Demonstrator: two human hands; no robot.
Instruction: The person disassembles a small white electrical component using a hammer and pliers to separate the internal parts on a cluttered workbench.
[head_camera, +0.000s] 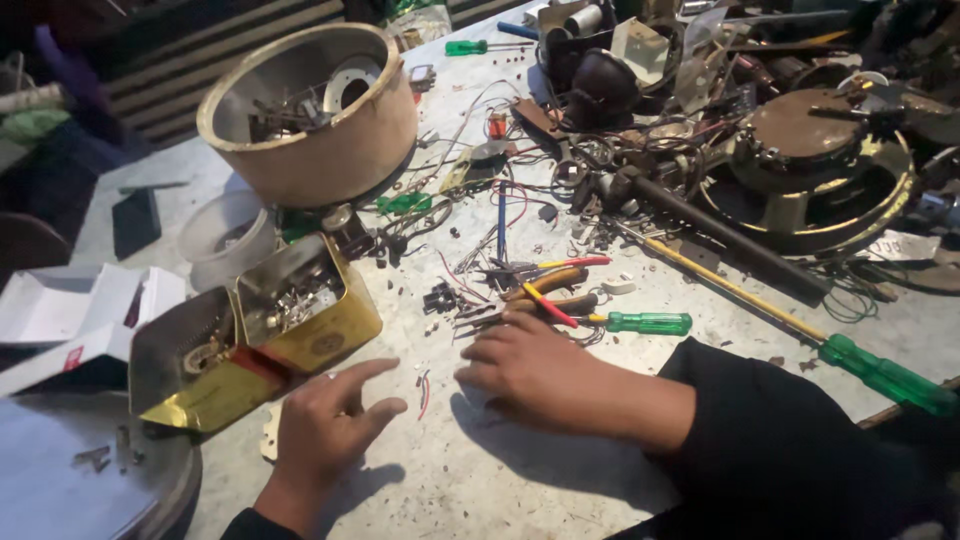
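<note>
Two bare hands rest on a cluttered repair surface (520, 470).
Right hand (535, 375), fingers curled but apparently empty, touches pliers (545, 290): stiff, heavy, best gripped by the handles. Left hand (325, 425) spread open beside a gold tin (330, 335).

Red-handled pliers (545, 290) lie flat beside a green screwdriver (640, 323).
</note>
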